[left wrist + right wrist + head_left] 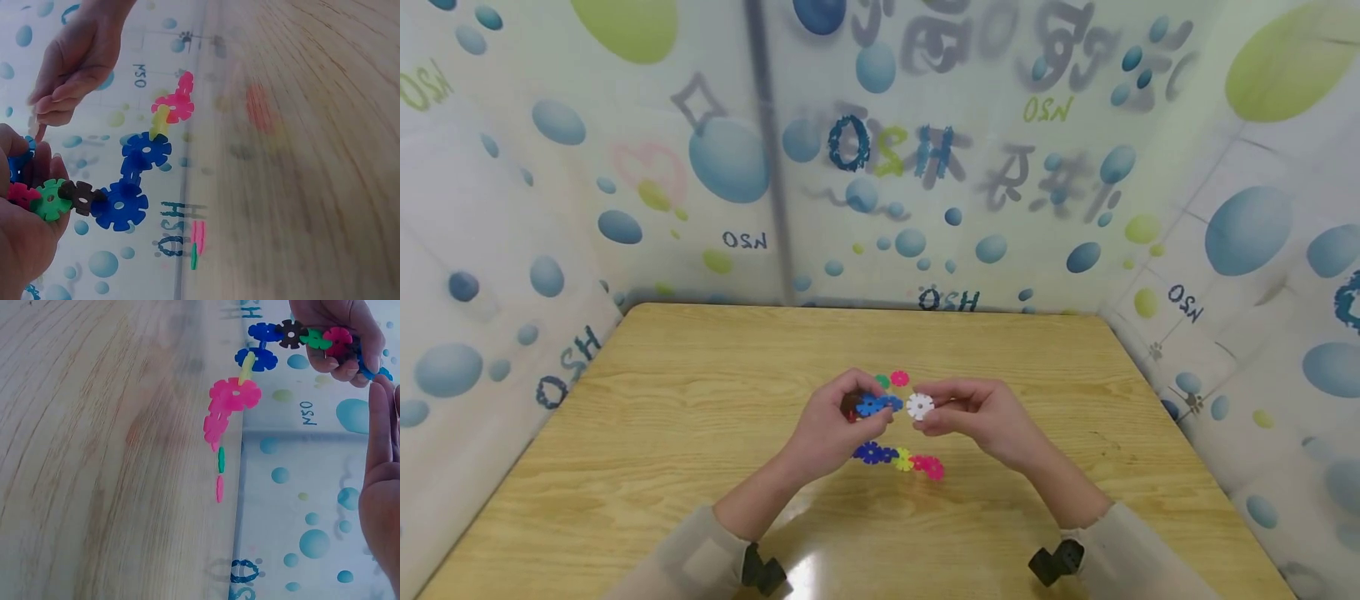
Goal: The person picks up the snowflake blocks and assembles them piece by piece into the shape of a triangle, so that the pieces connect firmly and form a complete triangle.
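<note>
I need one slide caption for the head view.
Left hand holds a chain of plastic snowflake discs; right hand pinches a white disc.

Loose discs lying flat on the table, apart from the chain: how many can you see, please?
2: a green disc and a pink disc, side by side just beyond the white disc; more may be hidden.

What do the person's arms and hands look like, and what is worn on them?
Both hands, left hand and right hand, are bare, with no gloves or rings visible. Loose pale beige sleeves cover the forearms. A small black camera unit sits at each wrist.
</note>
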`<state>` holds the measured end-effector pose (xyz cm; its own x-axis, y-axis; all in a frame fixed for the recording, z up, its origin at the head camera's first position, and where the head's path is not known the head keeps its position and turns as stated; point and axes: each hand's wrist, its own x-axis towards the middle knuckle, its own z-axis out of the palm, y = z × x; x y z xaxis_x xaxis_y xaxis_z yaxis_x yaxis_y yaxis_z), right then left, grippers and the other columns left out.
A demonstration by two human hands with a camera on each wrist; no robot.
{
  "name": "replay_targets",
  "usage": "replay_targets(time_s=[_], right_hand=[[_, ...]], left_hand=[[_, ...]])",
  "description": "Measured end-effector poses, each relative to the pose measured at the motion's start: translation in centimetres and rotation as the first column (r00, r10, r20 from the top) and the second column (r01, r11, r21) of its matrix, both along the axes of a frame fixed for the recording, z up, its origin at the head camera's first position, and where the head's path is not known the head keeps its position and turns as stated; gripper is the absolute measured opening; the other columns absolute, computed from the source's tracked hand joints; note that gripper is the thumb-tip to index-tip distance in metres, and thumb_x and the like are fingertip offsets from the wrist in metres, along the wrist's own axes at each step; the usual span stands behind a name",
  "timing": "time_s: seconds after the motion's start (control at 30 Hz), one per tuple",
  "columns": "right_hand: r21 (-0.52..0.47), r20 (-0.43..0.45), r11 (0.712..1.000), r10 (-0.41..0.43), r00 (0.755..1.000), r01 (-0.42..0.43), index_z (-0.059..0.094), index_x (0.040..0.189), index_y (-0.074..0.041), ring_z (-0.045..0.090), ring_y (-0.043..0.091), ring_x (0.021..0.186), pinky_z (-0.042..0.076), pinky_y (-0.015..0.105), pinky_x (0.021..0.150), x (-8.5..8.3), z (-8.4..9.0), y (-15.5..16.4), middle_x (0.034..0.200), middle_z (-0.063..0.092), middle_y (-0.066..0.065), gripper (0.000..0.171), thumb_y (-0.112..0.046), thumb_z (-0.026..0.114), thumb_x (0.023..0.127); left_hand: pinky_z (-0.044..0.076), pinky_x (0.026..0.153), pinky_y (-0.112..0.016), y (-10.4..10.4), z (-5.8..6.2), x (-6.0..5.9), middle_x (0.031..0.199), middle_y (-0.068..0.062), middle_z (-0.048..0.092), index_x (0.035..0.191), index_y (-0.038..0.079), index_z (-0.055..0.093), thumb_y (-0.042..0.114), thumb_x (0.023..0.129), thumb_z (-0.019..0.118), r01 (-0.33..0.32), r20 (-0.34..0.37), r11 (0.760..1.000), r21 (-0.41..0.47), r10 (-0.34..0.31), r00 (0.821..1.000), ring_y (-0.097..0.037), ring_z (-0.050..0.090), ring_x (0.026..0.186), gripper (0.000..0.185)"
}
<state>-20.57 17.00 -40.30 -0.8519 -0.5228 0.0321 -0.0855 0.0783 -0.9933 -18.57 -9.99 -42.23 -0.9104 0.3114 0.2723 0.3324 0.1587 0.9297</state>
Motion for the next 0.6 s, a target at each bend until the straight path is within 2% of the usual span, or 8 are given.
replay_targets(time_s=[0.3, 0.47, 0.6], right_hand=[[0.013, -0.036, 0.997, 0.073, 0.997, -0.072, 0.067, 0.145, 0.005, 0.083, 0.018, 0.096, 0.068, 0.037, 0.092, 0.31, 0.37, -0.35, 0.121, 0.083, 0.013, 0.042, -0.014, 0.072, 0.108], [0.021, -0.046, 0.994, 0.104, 0.994, -0.103, 0.066, 0.147, 0.001, 0.080, 0.013, 0.092, 0.067, 0.035, 0.092, 0.38, 0.61, -0.57, 0.119, 0.082, 0.001, 0.042, -0.017, 0.069, 0.110], [0.027, -0.047, 0.993, 0.114, 0.992, -0.112, 0.066, 0.148, 0.001, 0.079, 0.011, 0.090, 0.066, 0.035, 0.094, 0.35, 0.71, -0.65, 0.112, 0.082, -0.004, 0.041, -0.017, 0.067, 0.111]], left_hand=[[0.059, 0.071, -0.023, 0.09, 0.22, 0.08, 0.104, -0.009, 0.068, 0.113, 0.009, 0.067, 0.009, 0.101, 0.077, 0.007, 0.009, 1.000, -0.007, -0.007, 1.000, -0.016, 0.066, 0.080, 0.016], [0.061, 0.072, -0.025, 0.13, 0.33, 0.21, 0.106, -0.008, 0.070, 0.112, 0.011, 0.067, 0.008, 0.100, 0.077, 0.025, 0.018, 1.000, -0.012, -0.025, 1.000, -0.018, 0.067, 0.082, 0.016], [0.062, 0.071, -0.026, 0.23, 0.52, 0.27, 0.105, -0.009, 0.070, 0.111, 0.010, 0.067, 0.008, 0.099, 0.077, 0.041, 0.024, 0.999, -0.007, -0.041, 0.999, -0.018, 0.069, 0.082, 0.016]])
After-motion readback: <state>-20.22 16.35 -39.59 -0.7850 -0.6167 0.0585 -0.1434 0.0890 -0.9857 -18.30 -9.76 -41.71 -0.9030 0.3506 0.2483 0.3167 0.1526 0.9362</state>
